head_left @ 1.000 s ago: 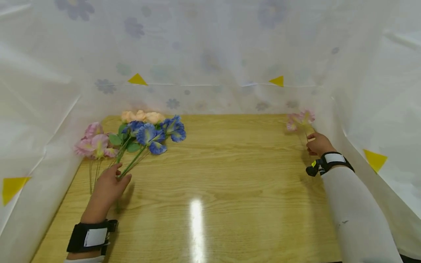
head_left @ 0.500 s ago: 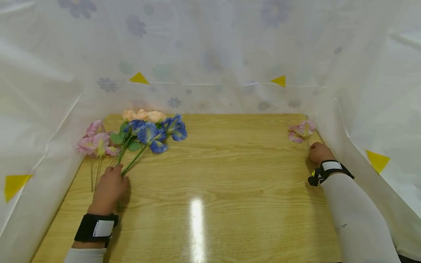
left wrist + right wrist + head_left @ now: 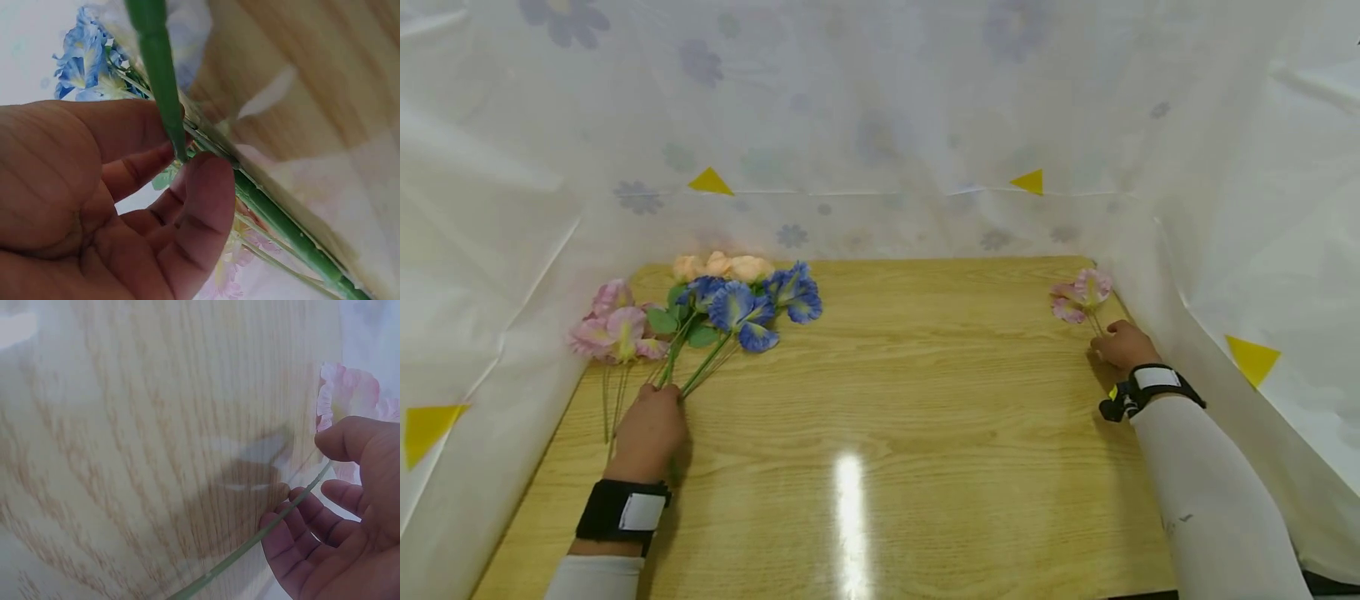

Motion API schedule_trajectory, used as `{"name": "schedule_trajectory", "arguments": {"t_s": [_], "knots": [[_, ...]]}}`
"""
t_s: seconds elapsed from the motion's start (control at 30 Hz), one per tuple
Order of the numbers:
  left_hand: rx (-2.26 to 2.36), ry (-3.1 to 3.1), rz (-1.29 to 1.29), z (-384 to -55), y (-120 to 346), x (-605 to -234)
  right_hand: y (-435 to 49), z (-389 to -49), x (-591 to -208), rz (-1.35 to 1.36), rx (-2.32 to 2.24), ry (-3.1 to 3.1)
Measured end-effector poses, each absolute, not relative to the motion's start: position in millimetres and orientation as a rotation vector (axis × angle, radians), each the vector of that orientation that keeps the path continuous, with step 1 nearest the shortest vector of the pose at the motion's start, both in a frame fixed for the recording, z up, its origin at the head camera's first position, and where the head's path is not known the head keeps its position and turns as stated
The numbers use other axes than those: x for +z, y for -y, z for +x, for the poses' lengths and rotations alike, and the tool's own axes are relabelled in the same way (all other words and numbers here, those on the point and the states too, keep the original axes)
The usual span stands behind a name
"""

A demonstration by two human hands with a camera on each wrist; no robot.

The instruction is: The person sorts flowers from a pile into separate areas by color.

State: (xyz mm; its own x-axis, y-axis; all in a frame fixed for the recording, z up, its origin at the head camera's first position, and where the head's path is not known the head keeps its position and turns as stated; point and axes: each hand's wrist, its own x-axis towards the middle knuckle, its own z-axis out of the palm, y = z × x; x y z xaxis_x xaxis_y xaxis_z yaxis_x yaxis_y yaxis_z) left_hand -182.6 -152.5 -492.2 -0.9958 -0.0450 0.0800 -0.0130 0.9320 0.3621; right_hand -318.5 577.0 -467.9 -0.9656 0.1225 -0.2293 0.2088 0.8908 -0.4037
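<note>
In the head view my left hand [image 3: 651,429] is low over the table at the left, its fingers among the stems of a bunch of blue artificial flowers [image 3: 733,304]. The left wrist view shows thumb and fingertips pinching a thick green flower stem [image 3: 156,62]; which bloom it carries, I cannot tell. Another green stem [image 3: 281,231] runs behind the fingers. At the far right a pink artificial flower [image 3: 1081,293] lies near the table edge, beside my right hand [image 3: 1126,346]. Its thin stem [image 3: 250,544] passes across loosely bent fingers, with the thumb apart from it.
Pink flowers [image 3: 617,325] lie at the left edge, their stems towards me. Peach flowers [image 3: 722,267] lie behind the blue ones. White patterned sheeting [image 3: 880,125] surrounds the wooden table [image 3: 910,375] at the back and sides, with yellow triangles [image 3: 710,182] on it.
My right hand has lowered the pink flower to the table, and its thumb has come away from the stem. My left hand has turned and closed in on the stems at the left.
</note>
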Motion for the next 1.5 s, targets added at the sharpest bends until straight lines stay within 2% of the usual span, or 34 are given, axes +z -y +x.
{"name": "schedule_trajectory", "arguments": {"t_s": [0.53,1.03,1.33,1.5], "knots": [[-0.88,2.811,0.12,-180.9,165.8,-492.3,-562.4,-313.9,-455.9,0.261,-0.684,-2.869],[-1.032,2.938,0.277,-179.1,180.9,-491.1,-548.9,-304.1,-454.2,0.387,-0.882,-2.984],[-1.695,2.73,0.448,-175.6,179.7,-491.0,-531.0,-300.5,-443.0,0.462,-1.008,-3.153],[-1.81,2.645,0.439,-176.3,174.6,-484.4,-524.8,-299.0,-441.4,0.509,-1.056,-3.171]]}}
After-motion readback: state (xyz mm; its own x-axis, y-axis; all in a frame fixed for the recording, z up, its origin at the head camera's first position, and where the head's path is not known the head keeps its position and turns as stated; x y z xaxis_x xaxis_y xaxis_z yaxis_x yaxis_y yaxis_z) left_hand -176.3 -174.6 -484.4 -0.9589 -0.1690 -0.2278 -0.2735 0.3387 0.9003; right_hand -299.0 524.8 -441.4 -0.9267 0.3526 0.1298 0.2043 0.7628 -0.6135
